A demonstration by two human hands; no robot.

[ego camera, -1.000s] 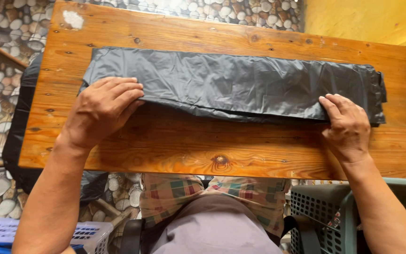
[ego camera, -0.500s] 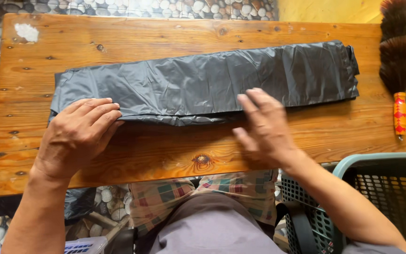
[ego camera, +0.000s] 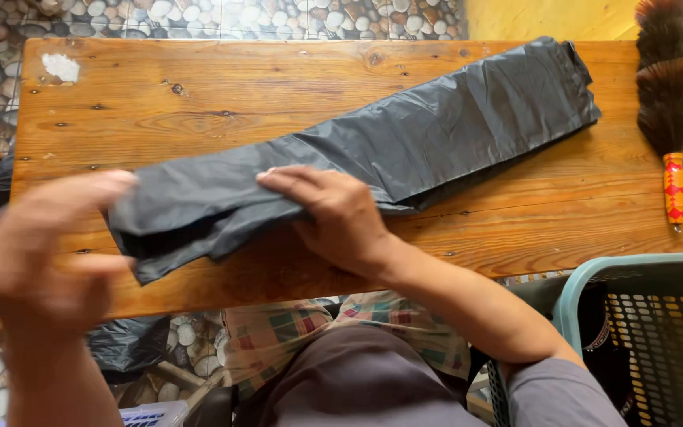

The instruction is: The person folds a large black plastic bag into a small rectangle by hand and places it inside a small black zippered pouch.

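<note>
Head view shows right-hand fingers (ego camera: 286, 180) flat and together, pinning the folded black plastic bag (ego camera: 373, 158) lying diagonally across the wooden bench (ego camera: 199, 95). Firm pressure near the crease would likely keep the fold tidy. Left hand (ego camera: 45, 253) is blurred at the near-left edge; its grip cannot be told.

Glossy, creased black plastic bag (ego camera: 373, 150); knotty varnished wooden table (ego camera: 199, 87).
</note>
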